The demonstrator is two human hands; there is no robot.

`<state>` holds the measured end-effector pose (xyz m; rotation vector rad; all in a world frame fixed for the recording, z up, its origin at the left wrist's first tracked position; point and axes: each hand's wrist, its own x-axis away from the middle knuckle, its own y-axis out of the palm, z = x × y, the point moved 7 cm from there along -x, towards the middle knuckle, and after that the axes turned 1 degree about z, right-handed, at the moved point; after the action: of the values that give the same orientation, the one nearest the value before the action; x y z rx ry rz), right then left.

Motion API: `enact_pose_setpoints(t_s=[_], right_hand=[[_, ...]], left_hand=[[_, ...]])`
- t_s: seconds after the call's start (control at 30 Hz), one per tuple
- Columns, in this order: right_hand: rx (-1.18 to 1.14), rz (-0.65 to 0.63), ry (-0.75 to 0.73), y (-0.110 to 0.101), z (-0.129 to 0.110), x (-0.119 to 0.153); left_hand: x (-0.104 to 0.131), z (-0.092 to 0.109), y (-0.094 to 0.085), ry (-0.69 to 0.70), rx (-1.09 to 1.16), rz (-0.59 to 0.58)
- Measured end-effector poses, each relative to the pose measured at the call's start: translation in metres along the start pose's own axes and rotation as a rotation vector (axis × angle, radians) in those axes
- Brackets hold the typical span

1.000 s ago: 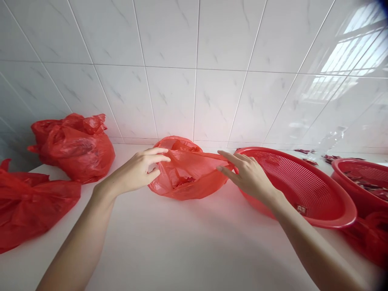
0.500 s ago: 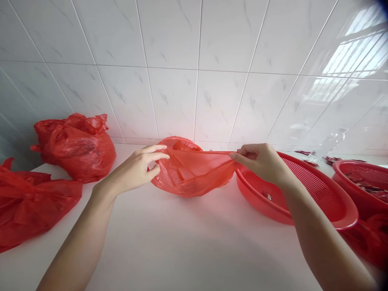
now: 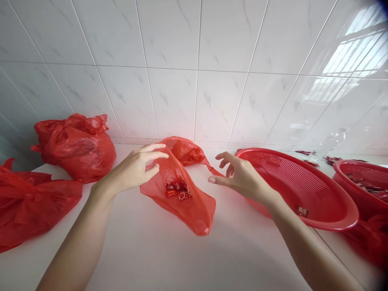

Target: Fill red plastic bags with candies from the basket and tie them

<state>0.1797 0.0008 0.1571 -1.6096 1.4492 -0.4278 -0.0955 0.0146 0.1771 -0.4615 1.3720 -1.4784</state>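
Note:
A thin red plastic bag (image 3: pixel 194 206) lies slanting across the white table, with several small red-and-dark wrapped packets (image 3: pixel 178 189) showing in its middle. My left hand (image 3: pixel 142 163) is at its upper left edge, fingers and thumb apart; whether any film is caught behind the fingers is hidden. To the right, my right hand (image 3: pixel 242 176) hangs apart from the bag, thumb and fingers spread with nothing between them. Just behind it stands a red perforated basket (image 3: pixel 303 178) with one small packet (image 3: pixel 302 211) in it. Another crumpled red bag (image 3: pixel 189 153) sits against the wall.
Two filled red bags, one upright (image 3: pixel 75 149) and one lower (image 3: pixel 36 202), stand at the left. A second red basket (image 3: pixel 360 178) with wrapped packets is at the far right, near a clear plastic bottle (image 3: pixel 333 141). White tiles (image 3: pixel 172 101) close off the back.
My right hand has let go of the bag's edge and moved slightly left and down. The bag has dropped toward me, showing packets. The packet in the basket has shifted right; my left hand barely moved.

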Motion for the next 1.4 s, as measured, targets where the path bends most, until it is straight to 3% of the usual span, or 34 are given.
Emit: enact_pose_setpoints(t_s=[0.17, 0.27, 0.4, 0.5, 0.6, 0.67, 0.8, 0.93, 1.1, 1.2, 1.4], right_hand=[[0.187, -0.157, -0.488, 0.033, -0.074, 0.035], [0.389, -0.293, -0.666, 0.058, -0.091, 0.053], [0.454, -0.426, -0.548, 0.064, -0.077, 0.05], [0.278, -0.503, -0.424, 0.044, -0.062, 0.041], [-0.001, -0.576, -0.423, 0.02, -0.052, 0.033], [-0.082, -0.488, -0.401, 0.005, -0.043, 0.023], [-0.36, -0.054, -0.255, -0.016, -0.019, -0.001], [-0.743, 0.196, -0.127, -0.011, 0.001, -0.015], [-0.879, 0.437, -0.097, -0.009, 0.018, -0.025], [-0.945, 0.469, -0.126, -0.007, 0.024, -0.03], [-1.107, 0.361, -0.205, 0.001, 0.009, -0.043]], left_hand=[[0.001, 0.002, 0.001, -0.01, 0.012, -0.007], [0.001, 0.001, 0.0, -0.012, 0.012, 0.007], [0.001, 0.0, 0.0, 0.012, -0.002, 0.019], [0.0, -0.001, -0.001, 0.032, 0.001, 0.042], [-0.001, -0.004, -0.003, 0.057, 0.013, 0.087], [-0.001, -0.006, -0.005, 0.082, 0.009, 0.113], [0.0, -0.008, -0.012, 0.098, -0.008, 0.163], [0.001, -0.014, -0.022, 0.045, -0.004, 0.264], [0.005, -0.035, -0.037, -0.176, 0.156, 0.415], [0.008, -0.036, -0.035, -0.277, 0.418, 0.373], [-0.001, 0.003, -0.023, -0.153, 0.9, 0.31]])
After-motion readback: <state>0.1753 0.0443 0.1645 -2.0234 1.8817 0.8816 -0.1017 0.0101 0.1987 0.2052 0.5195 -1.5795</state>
